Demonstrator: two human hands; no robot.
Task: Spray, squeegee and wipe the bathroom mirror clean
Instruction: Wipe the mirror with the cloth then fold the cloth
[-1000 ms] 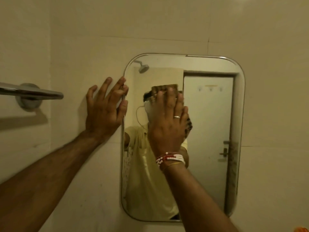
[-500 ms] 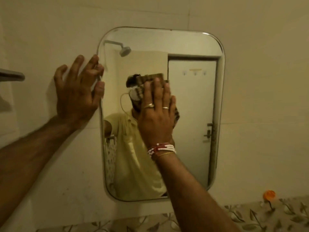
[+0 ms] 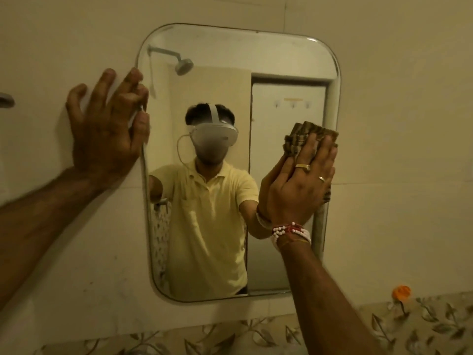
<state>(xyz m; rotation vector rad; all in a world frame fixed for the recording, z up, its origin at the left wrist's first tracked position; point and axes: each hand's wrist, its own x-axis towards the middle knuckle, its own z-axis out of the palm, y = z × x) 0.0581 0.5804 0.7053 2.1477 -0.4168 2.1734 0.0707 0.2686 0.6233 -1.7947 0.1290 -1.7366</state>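
A rounded rectangular mirror [image 3: 281, 60] hangs on the pale tiled wall. My right hand [image 3: 299, 185] presses a folded brown striped cloth [image 3: 307, 135] flat against the glass near the mirror's right edge, at mid height. My left hand [image 3: 107, 134] rests on the wall with fingers spread, its fingertips over the mirror's left edge. The mirror reflects a person in a yellow shirt, a shower head and a door. No spray bottle or squeegee is in view.
A band of leaf-patterned tiles [image 3: 422, 326] runs along the wall below the mirror. A small orange object [image 3: 401, 292] sits at the lower right on the wall. The end of a metal rail [image 3: 5, 99] shows at the far left.
My right hand has slid the cloth from the mirror's middle to its right side. My left hand stays braced at the left edge. The view has shifted slightly.
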